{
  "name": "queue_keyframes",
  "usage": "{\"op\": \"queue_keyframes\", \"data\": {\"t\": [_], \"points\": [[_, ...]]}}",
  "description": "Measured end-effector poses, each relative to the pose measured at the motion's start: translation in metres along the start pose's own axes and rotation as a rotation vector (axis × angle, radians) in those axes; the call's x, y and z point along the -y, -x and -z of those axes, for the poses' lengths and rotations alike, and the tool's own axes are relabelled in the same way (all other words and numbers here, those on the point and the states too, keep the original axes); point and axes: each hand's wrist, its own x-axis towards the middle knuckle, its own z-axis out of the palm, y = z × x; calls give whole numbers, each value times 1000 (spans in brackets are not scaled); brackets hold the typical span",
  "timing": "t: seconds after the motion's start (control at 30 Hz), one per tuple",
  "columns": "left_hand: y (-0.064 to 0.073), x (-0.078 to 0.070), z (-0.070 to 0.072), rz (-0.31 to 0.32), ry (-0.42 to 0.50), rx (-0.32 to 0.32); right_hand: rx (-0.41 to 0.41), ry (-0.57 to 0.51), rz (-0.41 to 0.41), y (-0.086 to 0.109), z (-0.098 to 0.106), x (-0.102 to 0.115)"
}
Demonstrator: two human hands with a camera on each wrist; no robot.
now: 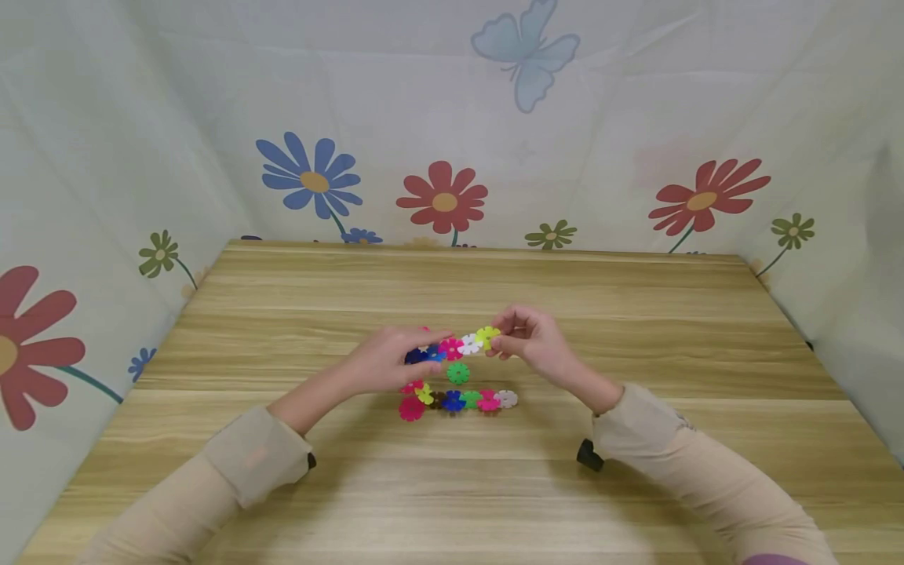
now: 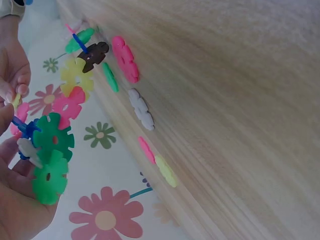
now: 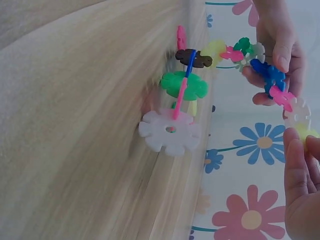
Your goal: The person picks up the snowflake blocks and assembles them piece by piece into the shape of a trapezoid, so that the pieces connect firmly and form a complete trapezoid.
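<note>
Flower-shaped plastic discs with notched edges are joined into one bent chain. My left hand point(image 1: 384, 359) holds its upper part, around a blue disc point(image 3: 270, 75) and green discs point(image 2: 50, 177). From there a pink disc point(image 1: 450, 348), a white disc point(image 1: 469, 344) and a yellow disc point(image 1: 487, 337) run to the right. At that end my right hand point(image 1: 533, 345) pinches the yellow disc between thumb and fingers. The lower arm of the chain, with a brown disc point(image 2: 93, 56), ends in a white disc point(image 3: 170, 132). My left hand hides part of the bend in the head view.
Loose discs lie on the wooden table point(image 1: 636, 486): a pink one point(image 2: 125, 59), a white one point(image 2: 141, 110), a green one point(image 2: 110, 77) and a yellow one point(image 2: 166, 171) among them. A flower-printed cloth point(image 1: 607, 141) stands behind the table.
</note>
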Motion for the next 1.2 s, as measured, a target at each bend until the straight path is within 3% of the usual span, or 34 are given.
{"op": "queue_keyframes", "data": {"t": [0.3, 0.6, 0.77, 1.2], "points": [[-10, -5, -3, 73, 38, 45, -42, -13, -10, -2, -3, -1], [-17, -3, -14, 54, 118, 10, -40, -17, -2, -2, -6, 1], [-20, -3, -18, 43, 115, -17, -32, -5, 0, -2, -6, 1], [-22, -5, -15, 53, 106, -19, 25, 22, -15, 0, -3, 2]]}}
